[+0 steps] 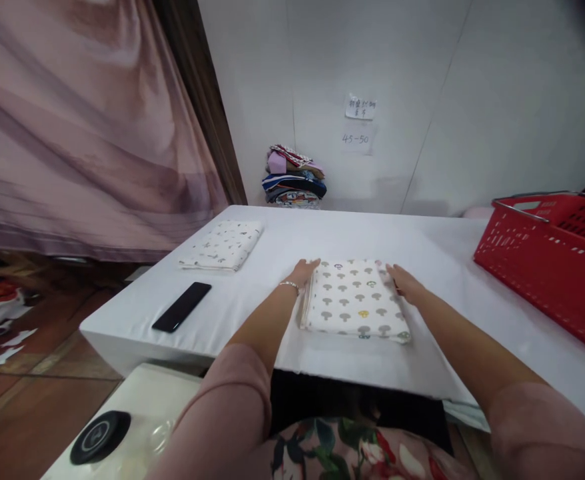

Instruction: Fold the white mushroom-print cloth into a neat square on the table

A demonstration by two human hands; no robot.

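A folded white cloth with a mushroom print lies flat near the front edge of the white table. At its far left corner is my left hand, with a bracelet on the wrist and the fingertips against the cloth's edge. My right hand touches the far right corner, its fingers partly hidden. Whether either hand pinches the fabric does not show. A second folded white cloth with small dark prints rests at the table's left.
A black phone lies at the front left. On the right stands a red basket. Folded fabrics are stacked behind the table. A white surface with a round black object is at the lower left.
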